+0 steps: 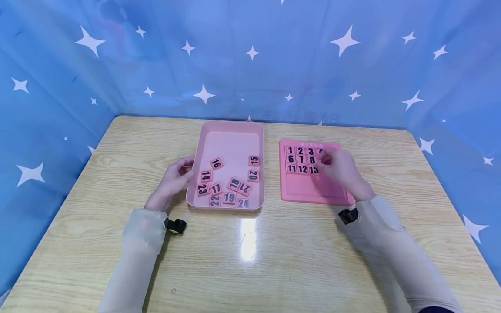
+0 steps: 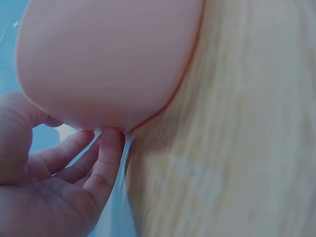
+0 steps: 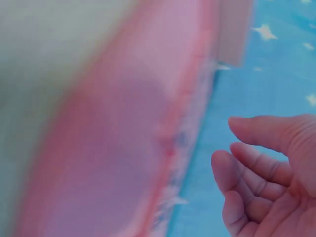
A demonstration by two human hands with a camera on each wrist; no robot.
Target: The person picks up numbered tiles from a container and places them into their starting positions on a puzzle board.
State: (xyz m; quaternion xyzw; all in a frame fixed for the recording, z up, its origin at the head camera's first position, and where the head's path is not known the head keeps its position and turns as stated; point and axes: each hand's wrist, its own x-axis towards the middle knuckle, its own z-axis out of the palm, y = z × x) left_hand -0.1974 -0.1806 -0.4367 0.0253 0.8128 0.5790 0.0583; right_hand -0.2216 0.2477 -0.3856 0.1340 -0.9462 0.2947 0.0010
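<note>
I see the pink tray [image 1: 231, 130] at table centre w/ loose number tiles [image 1: 228, 184] inside: 16, 14, 23, 17, 22, 19, 24, 18, 21, 20, 15, mostly bunched at the near end, 15 and 20 along the right wall. Just right of it, apart, lies the pink puzzle board [image 1: 305, 191]; its frame holds 1, 2, 3 in the top row, 6, 7, 8 in the second, 11, 12, 13 in the third, near part bare.

Left hand [image 1: 172, 180] is at the tray's left wall; the left wrist view shows relaxed, nearly straight fingertips [image 2: 111, 140] touching the tray's [image 2: 113, 59] outer side, gripping nothing.

Right hand [image 1: 340, 167] sits over the board's upper right, covering the cells past 3, 8 and 13, so I can't read those tiles. The head view suggests fingers bunched at the 4 spot, but I cannot tell whether they pinch a tile; the right wrist view is v. blurred, showing loosely curled fingers [image 3: 256, 163] beside the board edge [image 3: 123, 148].
</note>
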